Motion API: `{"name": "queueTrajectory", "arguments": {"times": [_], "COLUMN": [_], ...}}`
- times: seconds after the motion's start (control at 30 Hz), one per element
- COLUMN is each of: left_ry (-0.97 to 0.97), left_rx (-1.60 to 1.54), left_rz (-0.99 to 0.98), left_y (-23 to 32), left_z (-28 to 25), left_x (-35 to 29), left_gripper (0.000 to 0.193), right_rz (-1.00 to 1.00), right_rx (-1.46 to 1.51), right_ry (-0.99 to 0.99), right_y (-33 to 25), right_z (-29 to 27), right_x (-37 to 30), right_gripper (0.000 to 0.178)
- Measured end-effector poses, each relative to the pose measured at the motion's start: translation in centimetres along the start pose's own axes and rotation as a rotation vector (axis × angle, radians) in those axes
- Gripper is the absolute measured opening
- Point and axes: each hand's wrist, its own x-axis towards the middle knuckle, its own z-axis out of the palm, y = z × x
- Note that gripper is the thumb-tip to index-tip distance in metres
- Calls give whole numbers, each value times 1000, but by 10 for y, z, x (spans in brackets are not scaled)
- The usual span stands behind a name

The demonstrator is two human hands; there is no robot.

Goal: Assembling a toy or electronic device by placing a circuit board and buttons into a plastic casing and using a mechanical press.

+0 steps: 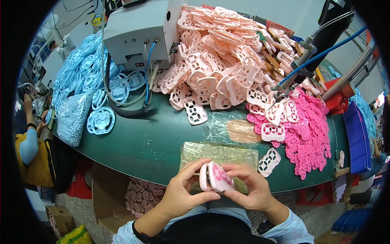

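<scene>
Above the table's near edge, my two hands hold a pale pink plastic toy casing (pixel 219 178) with darker pink shapes on its face. A dark gap shows between its two shell halves; what lies inside cannot be made out. My left hand (pixel 182 191) grips the paler shell with thumb and fingers. My right hand (pixel 254 189) pinches the patterned side. Just beyond them lies a flat block wrapped in yellowish tape (pixel 195 152). To its right is a single pale pink shell (pixel 269 162) with cut-out openings.
Pale pink shells (pixel 211 53) are heaped at the back, hot-pink parts (pixel 306 138) to the right. A grey machine (pixel 136 32) with cables stands back left, near blue parts (pixel 79 67) and a bag of pellets (pixel 75 118). A tool arm (pixel 302 65) overhangs the right. Another person (pixel 34 158) sits left.
</scene>
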Motion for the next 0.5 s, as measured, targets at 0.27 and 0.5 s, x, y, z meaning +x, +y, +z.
{"name": "queueTrajectory", "arguments": {"times": [0.27,0.5], "left_ry": [-44,-52], "left_rx": [102,15], "left_rz": [68,75], "left_y": [2,-4], "left_z": [3,2], "left_x": [-1,4], "left_gripper": [79,78], "right_rz": [-7,-115], "right_rx": [-47,-107], "right_ry": [-27,68], "right_y": [0,16], "right_z": [-1,13], "right_x": [-1,0], "right_gripper": [45,49]}}
